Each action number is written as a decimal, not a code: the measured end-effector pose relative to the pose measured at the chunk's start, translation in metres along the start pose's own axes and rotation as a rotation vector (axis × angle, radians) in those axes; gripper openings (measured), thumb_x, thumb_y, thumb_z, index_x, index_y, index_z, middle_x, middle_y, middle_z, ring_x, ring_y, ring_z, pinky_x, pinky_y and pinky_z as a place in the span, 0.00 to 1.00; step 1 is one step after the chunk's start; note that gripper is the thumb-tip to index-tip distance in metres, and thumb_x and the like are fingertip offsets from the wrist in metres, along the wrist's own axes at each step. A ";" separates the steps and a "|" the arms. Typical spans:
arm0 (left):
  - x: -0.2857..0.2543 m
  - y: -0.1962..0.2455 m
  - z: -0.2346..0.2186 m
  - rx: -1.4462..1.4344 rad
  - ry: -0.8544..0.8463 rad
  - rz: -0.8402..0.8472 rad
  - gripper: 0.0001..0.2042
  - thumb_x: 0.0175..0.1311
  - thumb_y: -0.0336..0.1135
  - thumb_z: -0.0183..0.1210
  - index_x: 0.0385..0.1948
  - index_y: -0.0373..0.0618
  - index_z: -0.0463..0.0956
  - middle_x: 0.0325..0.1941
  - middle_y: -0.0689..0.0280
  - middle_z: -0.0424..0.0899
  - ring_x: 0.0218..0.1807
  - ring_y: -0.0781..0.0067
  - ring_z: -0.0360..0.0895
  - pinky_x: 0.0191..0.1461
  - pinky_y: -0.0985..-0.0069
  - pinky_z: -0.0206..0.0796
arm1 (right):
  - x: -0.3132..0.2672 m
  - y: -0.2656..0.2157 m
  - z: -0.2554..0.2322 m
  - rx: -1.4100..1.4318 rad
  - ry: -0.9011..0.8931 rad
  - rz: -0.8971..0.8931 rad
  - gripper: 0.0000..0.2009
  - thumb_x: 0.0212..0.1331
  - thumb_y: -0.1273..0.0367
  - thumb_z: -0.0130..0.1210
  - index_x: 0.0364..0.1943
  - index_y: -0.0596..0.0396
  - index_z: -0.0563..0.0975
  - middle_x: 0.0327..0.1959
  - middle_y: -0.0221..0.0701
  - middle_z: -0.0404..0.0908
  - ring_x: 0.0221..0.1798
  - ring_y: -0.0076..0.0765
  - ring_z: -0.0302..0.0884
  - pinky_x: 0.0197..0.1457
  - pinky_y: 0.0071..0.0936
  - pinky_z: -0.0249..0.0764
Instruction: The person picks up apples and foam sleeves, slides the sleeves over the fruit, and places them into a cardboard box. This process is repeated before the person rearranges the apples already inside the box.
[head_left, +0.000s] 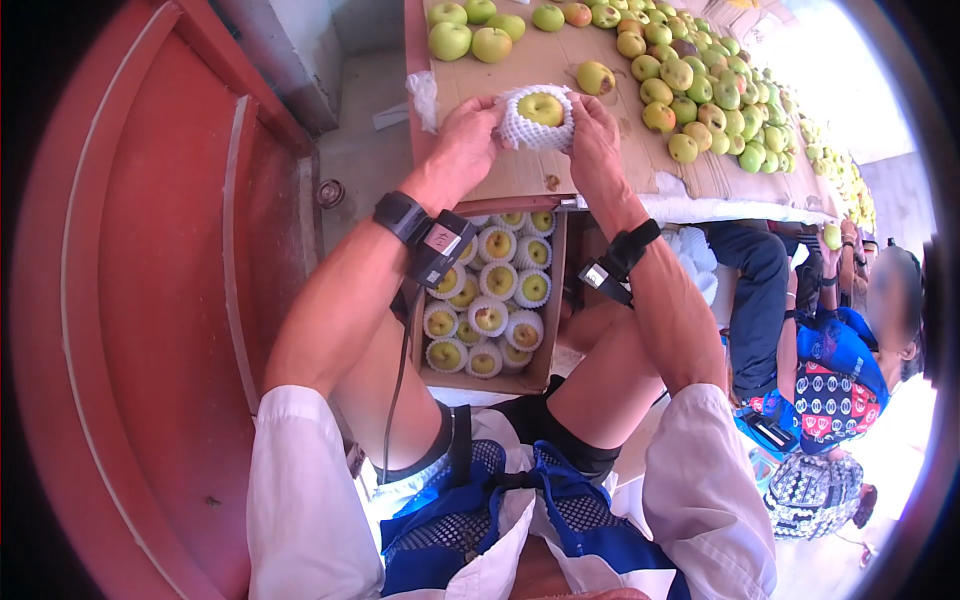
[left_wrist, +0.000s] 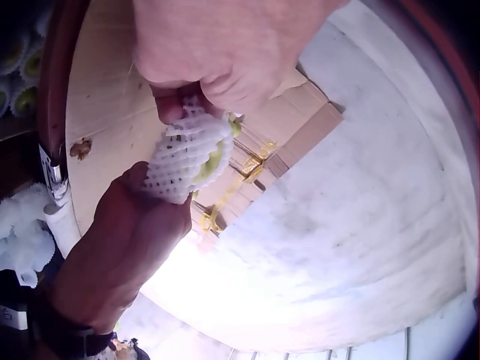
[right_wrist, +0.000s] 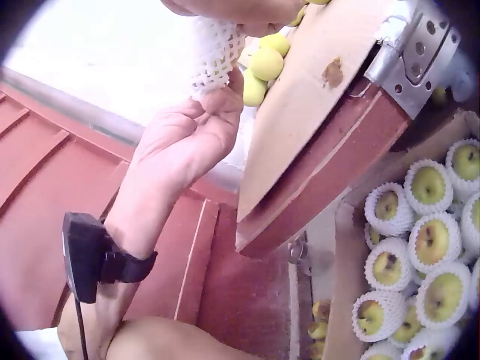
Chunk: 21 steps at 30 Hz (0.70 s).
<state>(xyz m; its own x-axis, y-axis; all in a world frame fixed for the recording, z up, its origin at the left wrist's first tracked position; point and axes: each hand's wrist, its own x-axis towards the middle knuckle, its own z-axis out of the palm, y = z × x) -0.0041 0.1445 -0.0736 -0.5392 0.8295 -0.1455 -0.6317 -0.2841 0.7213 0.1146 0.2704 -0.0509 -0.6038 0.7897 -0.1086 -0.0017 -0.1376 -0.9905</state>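
Observation:
A yellow-green apple (head_left: 541, 109) sits in a white foam net sleeve (head_left: 523, 131) held over the cardboard-covered table, its top showing through the opening. My left hand (head_left: 473, 136) pinches the sleeve's left side, and my right hand (head_left: 597, 142) grips the right side. In the left wrist view the sleeve (left_wrist: 180, 154) stretches between both hands, with some apple showing at its open end. From the right wrist, the left hand (right_wrist: 191, 135) is seen with its fingertips at the sleeve's lower edge (right_wrist: 214, 56). Below the hands stands a cardboard box (head_left: 548, 345) of apples in foam sleeves (head_left: 497, 281).
Loose apples (head_left: 700, 90) are heaped on the table (head_left: 560, 170) at right, with several more (head_left: 470, 40) at upper left. A red door (head_left: 150, 300) flanks my left side. White foam sleeves (head_left: 695, 260) lie right of the box. Other people (head_left: 840, 370) sit at the right.

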 end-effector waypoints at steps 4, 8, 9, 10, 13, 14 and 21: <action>0.001 -0.001 0.002 0.010 -0.006 -0.021 0.10 0.76 0.32 0.52 0.54 0.41 0.72 0.47 0.67 0.81 0.43 0.77 0.77 0.38 0.78 0.68 | -0.005 -0.004 0.001 0.107 0.018 -0.024 0.14 0.73 0.59 0.54 0.51 0.53 0.78 0.41 0.24 0.84 0.39 0.19 0.81 0.40 0.20 0.79; -0.008 0.002 0.015 0.085 0.042 -0.009 0.10 0.75 0.33 0.53 0.52 0.41 0.72 0.45 0.66 0.82 0.40 0.76 0.78 0.37 0.78 0.69 | -0.007 -0.006 0.001 0.141 0.027 -0.061 0.15 0.73 0.59 0.54 0.50 0.55 0.78 0.40 0.25 0.84 0.38 0.19 0.82 0.40 0.19 0.79; -0.009 0.002 0.016 0.107 0.039 -0.007 0.10 0.75 0.33 0.53 0.51 0.41 0.72 0.45 0.65 0.82 0.39 0.75 0.79 0.36 0.78 0.70 | -0.007 -0.008 0.001 0.144 0.026 -0.070 0.15 0.73 0.59 0.55 0.50 0.56 0.78 0.40 0.25 0.84 0.38 0.20 0.82 0.39 0.19 0.79; -0.010 0.003 0.016 0.162 0.037 -0.007 0.10 0.75 0.35 0.53 0.52 0.43 0.72 0.45 0.67 0.82 0.41 0.76 0.78 0.37 0.78 0.69 | -0.007 -0.009 0.001 0.146 0.024 -0.079 0.15 0.72 0.59 0.55 0.50 0.56 0.78 0.40 0.26 0.84 0.38 0.20 0.82 0.39 0.19 0.79; -0.013 0.006 0.018 0.313 0.057 0.015 0.12 0.76 0.39 0.53 0.53 0.45 0.73 0.46 0.69 0.81 0.43 0.78 0.77 0.41 0.77 0.68 | -0.004 -0.005 0.000 0.209 -0.008 -0.163 0.15 0.72 0.59 0.55 0.49 0.57 0.78 0.40 0.27 0.83 0.38 0.21 0.82 0.39 0.20 0.79; -0.015 0.007 0.021 0.352 0.079 0.036 0.12 0.75 0.39 0.53 0.53 0.44 0.73 0.47 0.68 0.81 0.43 0.78 0.78 0.42 0.77 0.69 | -0.005 -0.006 0.002 0.239 -0.023 -0.201 0.15 0.72 0.59 0.56 0.49 0.57 0.78 0.40 0.28 0.83 0.38 0.21 0.82 0.38 0.20 0.79; -0.023 0.009 0.035 0.195 0.060 -0.015 0.14 0.75 0.39 0.53 0.56 0.43 0.72 0.50 0.69 0.81 0.47 0.76 0.79 0.52 0.74 0.72 | -0.011 -0.014 0.008 0.183 0.092 -0.232 0.17 0.71 0.56 0.55 0.44 0.58 0.78 0.36 0.26 0.81 0.36 0.19 0.75 0.36 0.20 0.70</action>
<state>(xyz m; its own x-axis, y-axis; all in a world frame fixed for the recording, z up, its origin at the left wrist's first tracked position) 0.0218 0.1399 -0.0406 -0.5667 0.8010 -0.1929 -0.5233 -0.1690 0.8352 0.1152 0.2592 -0.0355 -0.4957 0.8623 0.1032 -0.2796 -0.0459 -0.9590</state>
